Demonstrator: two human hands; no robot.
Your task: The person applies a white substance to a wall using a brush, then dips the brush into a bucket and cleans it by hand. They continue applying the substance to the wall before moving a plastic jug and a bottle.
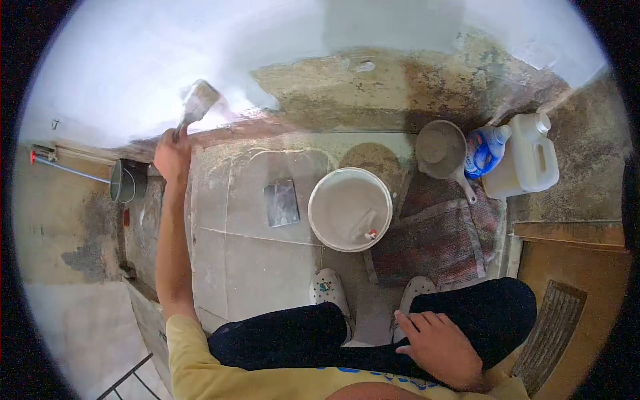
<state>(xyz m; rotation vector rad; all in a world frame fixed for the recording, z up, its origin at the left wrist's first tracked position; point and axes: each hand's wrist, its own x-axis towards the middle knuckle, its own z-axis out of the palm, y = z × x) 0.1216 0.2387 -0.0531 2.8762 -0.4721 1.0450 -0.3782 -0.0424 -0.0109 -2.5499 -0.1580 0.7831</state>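
My left hand (172, 157) is closed around the handle of a wide paintbrush (200, 100). Its bristles are up against the wall (280, 30), which is white above and stained brown, bare-looking lower down. My right hand (440, 347) rests on my dark-trousered right leg, fingers spread, holding nothing. Between my feet and the wall stands a white bucket (312, 215) of pale liquid. Inside it a small object with a red-and-white end (371, 234) leans near the rim. A dark flat square (282, 203) lies on the floor left of the bucket.
A grey long-handled pan (442, 148), a blue bottle (485, 152) and a whitish jug (523, 157) stand at the right by the wall. A woven mat (433, 240) lies right of the bucket. A dark pail (128, 181) is at the far left, near a blue hose (73, 168).
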